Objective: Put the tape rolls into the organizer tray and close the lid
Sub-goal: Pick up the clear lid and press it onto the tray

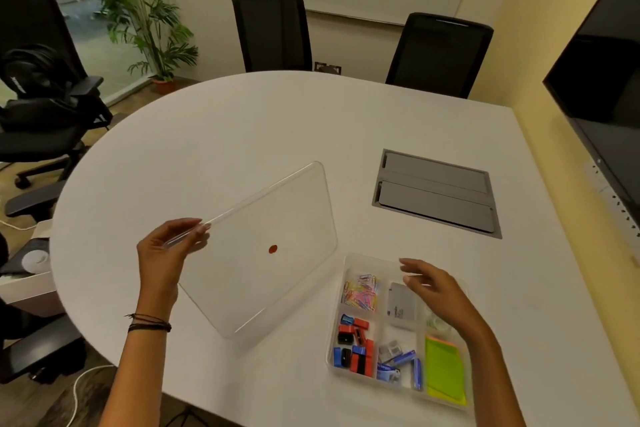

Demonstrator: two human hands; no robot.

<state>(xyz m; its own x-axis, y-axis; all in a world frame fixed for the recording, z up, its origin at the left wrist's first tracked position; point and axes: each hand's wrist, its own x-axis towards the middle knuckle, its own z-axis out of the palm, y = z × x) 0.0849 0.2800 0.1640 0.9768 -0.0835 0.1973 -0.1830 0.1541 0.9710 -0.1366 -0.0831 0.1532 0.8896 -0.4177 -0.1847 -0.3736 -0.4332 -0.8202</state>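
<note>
A clear plastic organizer tray (pixel 334 369) sits on the white table at the front right, its compartments holding paper clips, sharpeners, staples and green sticky notes. Clear tape rolls (pixel 437 323) lie in its right-hand compartment, partly hidden by my arm. My left hand (pixel 166 253) grips the clear lid (pixel 277 218) by its left edge and holds it tilted above the table, left of the tray. A red dot marks the lid. My right hand (pixel 433 288) hovers over the tray's back part, fingers apart and holding nothing.
A grey cable hatch (pixel 436 192) is set into the white table (pixel 242 121) behind the tray. Black chairs (pixel 273 31) stand at the far side and on the left. A dark screen (pixel 609 87) hangs on the right wall. A plant (pixel 145 10) stands at the back left.
</note>
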